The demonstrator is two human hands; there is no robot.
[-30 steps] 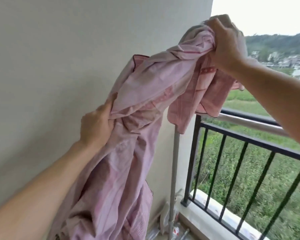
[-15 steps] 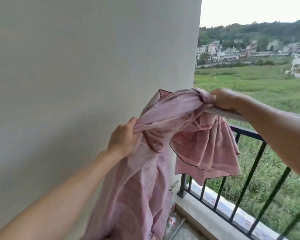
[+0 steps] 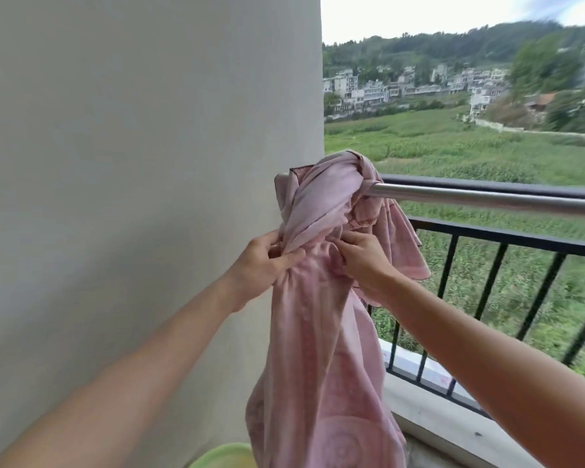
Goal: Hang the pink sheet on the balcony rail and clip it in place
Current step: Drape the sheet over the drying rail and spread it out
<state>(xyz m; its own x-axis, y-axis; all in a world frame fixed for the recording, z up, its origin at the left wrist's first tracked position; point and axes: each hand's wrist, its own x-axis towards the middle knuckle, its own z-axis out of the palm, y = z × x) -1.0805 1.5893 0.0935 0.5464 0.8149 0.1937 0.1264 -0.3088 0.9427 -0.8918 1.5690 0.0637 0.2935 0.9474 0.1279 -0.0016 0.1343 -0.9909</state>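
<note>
A person on a balcony grips a bunched pale-pink patterned bedsheet (image 3: 321, 332) draped over the end of a round silver metal drying rail (image 3: 487, 197), at the 12 o'clock position beside a plain white wall (image 3: 132, 163). The left hand (image 3: 262, 265) pinches a fold of the fabric at its 9 o'clock side; the right hand (image 3: 362, 258) is clenched on the cloth at 3 o'clock. A black barred metal balcony railing (image 3: 507, 241) runs behind, with green fields (image 3: 487, 153) beyond.
</note>
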